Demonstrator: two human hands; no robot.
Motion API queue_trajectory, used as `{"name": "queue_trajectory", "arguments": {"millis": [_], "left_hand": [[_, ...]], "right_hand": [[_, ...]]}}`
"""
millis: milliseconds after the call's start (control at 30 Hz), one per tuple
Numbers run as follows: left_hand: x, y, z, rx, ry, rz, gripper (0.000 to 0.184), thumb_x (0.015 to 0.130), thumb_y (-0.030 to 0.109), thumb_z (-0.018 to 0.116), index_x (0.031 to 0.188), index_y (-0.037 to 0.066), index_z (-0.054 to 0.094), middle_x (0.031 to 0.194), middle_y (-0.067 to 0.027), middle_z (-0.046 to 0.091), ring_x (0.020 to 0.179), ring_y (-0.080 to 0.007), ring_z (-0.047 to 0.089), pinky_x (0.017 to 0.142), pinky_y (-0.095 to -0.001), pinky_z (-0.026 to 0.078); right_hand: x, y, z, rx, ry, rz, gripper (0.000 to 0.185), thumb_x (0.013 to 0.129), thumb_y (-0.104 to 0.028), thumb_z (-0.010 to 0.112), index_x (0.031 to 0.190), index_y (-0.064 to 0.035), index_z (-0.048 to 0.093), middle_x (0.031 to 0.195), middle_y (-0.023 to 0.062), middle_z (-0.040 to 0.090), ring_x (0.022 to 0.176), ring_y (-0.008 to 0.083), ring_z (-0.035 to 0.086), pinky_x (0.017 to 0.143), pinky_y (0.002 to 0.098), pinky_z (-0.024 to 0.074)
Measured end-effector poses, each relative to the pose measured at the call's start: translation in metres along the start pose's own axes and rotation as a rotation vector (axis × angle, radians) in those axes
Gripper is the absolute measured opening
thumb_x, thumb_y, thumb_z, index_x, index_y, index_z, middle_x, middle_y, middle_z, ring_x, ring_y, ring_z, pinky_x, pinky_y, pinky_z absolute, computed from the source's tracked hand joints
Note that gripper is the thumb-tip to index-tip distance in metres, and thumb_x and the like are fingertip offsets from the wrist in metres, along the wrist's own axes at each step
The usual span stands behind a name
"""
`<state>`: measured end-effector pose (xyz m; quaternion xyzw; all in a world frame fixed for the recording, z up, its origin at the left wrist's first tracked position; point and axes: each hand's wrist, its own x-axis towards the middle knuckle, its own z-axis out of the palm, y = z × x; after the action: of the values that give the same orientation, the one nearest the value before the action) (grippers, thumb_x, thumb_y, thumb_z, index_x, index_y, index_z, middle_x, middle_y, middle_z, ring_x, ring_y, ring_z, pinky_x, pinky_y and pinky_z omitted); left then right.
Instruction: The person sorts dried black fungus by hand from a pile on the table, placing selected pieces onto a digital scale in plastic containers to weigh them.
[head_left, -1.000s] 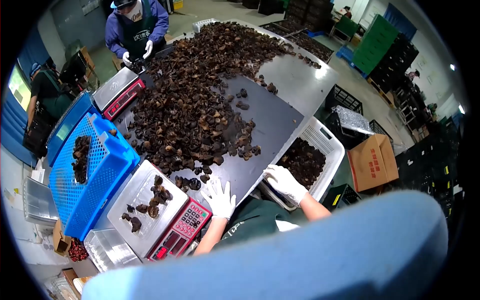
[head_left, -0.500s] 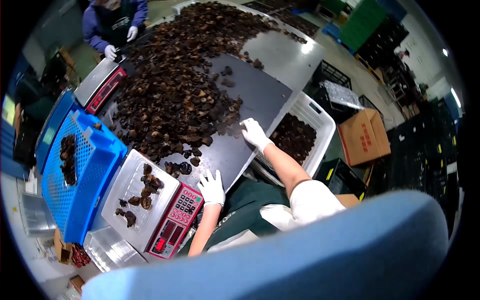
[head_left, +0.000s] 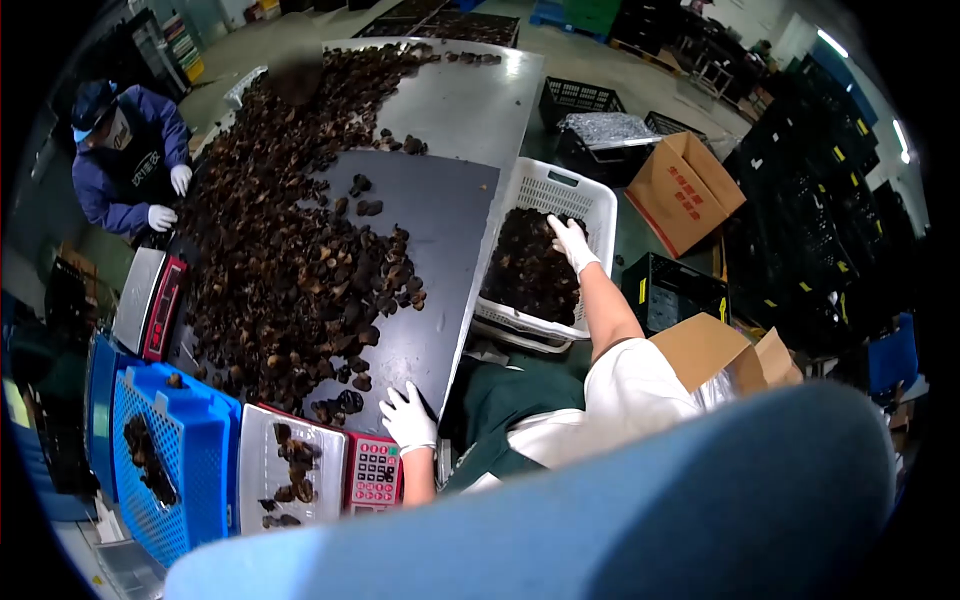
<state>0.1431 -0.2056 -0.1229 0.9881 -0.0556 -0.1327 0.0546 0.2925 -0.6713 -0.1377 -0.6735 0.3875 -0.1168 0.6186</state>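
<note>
My right hand point(head_left: 571, 243), in a white glove, is over the dark pieces point(head_left: 530, 262) inside the white basket point(head_left: 597, 205); its fingers are apart and nothing shows in them. Near the front edge of the metal table point(head_left: 440, 200), my left hand point(head_left: 408, 420) rests gloved with fingers spread, just beside the red scale point(head_left: 374, 472). On the scale a clear tray point(head_left: 325, 470) carries several dark pieces. A large heap of dark, mushroom-like pieces point(head_left: 290, 260) covers the left half of the table.
A blue basket point(head_left: 190, 460) stands left of the scale. Across the table, a person in purple sleeves point(head_left: 110, 160) works by a second scale point(head_left: 145, 305). On the right are a cardboard box point(head_left: 685, 195), black crates point(head_left: 675, 290) and an open carton point(head_left: 710, 350).
My right hand has moved from the basket's edge, over the tabletop, and back into the white basket. My left hand stays near the scale. The view has turned rightward.
</note>
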Motion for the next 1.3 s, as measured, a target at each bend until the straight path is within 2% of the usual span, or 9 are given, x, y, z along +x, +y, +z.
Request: {"name": "queue_trajectory", "arguments": {"millis": [133, 200, 600, 733, 833, 967, 1133, 1200, 1300], "left_hand": [[-0.005, -0.004, 0.010, -0.004, 0.057, 0.023, 0.059, 0.086, 0.014, 0.057, 0.143, 0.014, 0.043, 0.146, -0.0238, 0.039, 0.130, -0.0478, 0.040, 0.101, -0.0548, 0.040], [-0.004, -0.004, 0.011, -0.007, 0.093, 0.027, 0.059, 0.086, 0.014, 0.057, 0.143, 0.014, 0.043, 0.146, -0.0237, 0.040, 0.129, -0.0480, 0.040, 0.101, -0.0549, 0.040], [-0.004, -0.006, 0.010, -0.063, 0.084, 0.053, 0.054, 0.088, 0.014, 0.051, 0.141, 0.013, 0.046, 0.144, -0.0265, 0.041, 0.127, -0.0504, 0.040, 0.103, -0.0543, 0.036], [-0.006, -0.006, 0.012, -0.086, 0.211, 0.053, 0.063, 0.075, 0.011, 0.066, 0.136, 0.013, 0.051, 0.139, -0.0260, 0.044, 0.121, -0.0482, 0.043, 0.101, -0.0492, 0.040], [-0.009, -0.010, 0.015, -0.199, 0.299, 0.081, 0.064, 0.069, 0.006, 0.071, 0.130, 0.012, 0.055, 0.133, -0.0230, 0.049, 0.118, -0.0444, 0.044, 0.100, -0.0470, 0.042], [-0.005, -0.006, 0.004, -0.290, 0.324, 0.025, 0.047, 0.073, 0.001, 0.059, 0.119, 0.008, 0.062, 0.127, -0.0197, 0.053, 0.112, -0.0397, 0.049, 0.093, -0.0428, 0.047], [0.011, -0.008, -0.012, -0.351, 0.239, -0.061, 0.038, 0.077, -0.001, 0.055, 0.111, 0.012, 0.065, 0.114, -0.0152, 0.055, 0.104, -0.0355, 0.053, 0.083, -0.0414, 0.051], [0.016, -0.011, -0.018, -0.334, 0.153, -0.027, 0.036, 0.077, -0.001, 0.055, 0.110, 0.012, 0.063, 0.112, -0.0156, 0.053, 0.101, -0.0356, 0.053, 0.081, -0.0419, 0.051], [0.023, -0.013, -0.027, -0.359, 0.077, -0.042, 0.038, 0.076, -0.002, 0.054, 0.112, 0.012, 0.060, 0.112, -0.0174, 0.050, 0.098, -0.0383, 0.052, 0.081, -0.0440, 0.050]], "right_hand": [[0.000, 0.021, -0.023, -0.027, 0.119, 0.034, 0.065, 0.092, -0.039, 0.063, 0.142, -0.0013, 0.044, 0.103, 0.0044, 0.064, 0.069, 0.0112, 0.055, 0.058, 0.0278, 0.0491], [-0.024, 0.022, -0.032, -0.087, 0.043, 0.023, 0.052, 0.094, -0.036, 0.061, 0.133, -0.0028, 0.053, 0.101, 0.0027, 0.065, 0.068, 0.0104, 0.056, 0.057, 0.0269, 0.0484], [-0.068, 0.005, -0.043, -0.452, -0.189, -0.297, 0.036, 0.093, -0.024, 0.062, 0.119, 0.0006, 0.063, 0.109, 0.0118, 0.070, 0.098, 0.0184, 0.065, 0.087, 0.0304, 0.0488], [-0.100, -0.021, 0.027, -0.484, -0.330, -0.734, 0.030, 0.088, -0.018, 0.063, 0.112, -0.0009, 0.066, 0.102, 0.0146, 0.069, 0.089, 0.0219, 0.066, 0.081, 0.0312, 0.0511], [-0.143, -0.046, 0.107, -0.455, -0.578, -0.725, 0.028, 0.087, -0.017, 0.062, 0.111, -0.0035, 0.067, 0.097, 0.0148, 0.067, 0.084, 0.0245, 0.065, 0.077, 0.0336, 0.0521], [-0.188, -0.052, 0.225, -0.396, -0.967, -1.144, 0.024, 0.083, -0.009, 0.059, 0.105, -0.0072, 0.067, 0.100, 0.0140, 0.067, 0.096, 0.0338, 0.063, 0.086, 0.0428, 0.0508], [-0.214, -0.028, 0.329, -0.475, -0.916, -1.622, 0.027, 0.079, -0.007, 0.059, 0.104, -0.0120, 0.068, 0.106, 0.0065, 0.063, 0.097, 0.0241, 0.059, 0.087, 0.0369, 0.0439], [-0.205, -0.029, 0.340, -0.560, -1.114, -1.513, 0.023, 0.082, -0.009, 0.057, 0.101, -0.0128, 0.068, 0.097, 0.0050, 0.062, 0.095, 0.0230, 0.059, 0.086, 0.0362, 0.0435], [-0.181, -0.062, 0.314, -0.072, -1.139, -1.039, 0.025, 0.079, -0.002, 0.055, 0.099, -0.0062, 0.069, 0.095, 0.0097, 0.066, 0.091, 0.0305, 0.064, 0.081, 0.0394, 0.0517]]}}
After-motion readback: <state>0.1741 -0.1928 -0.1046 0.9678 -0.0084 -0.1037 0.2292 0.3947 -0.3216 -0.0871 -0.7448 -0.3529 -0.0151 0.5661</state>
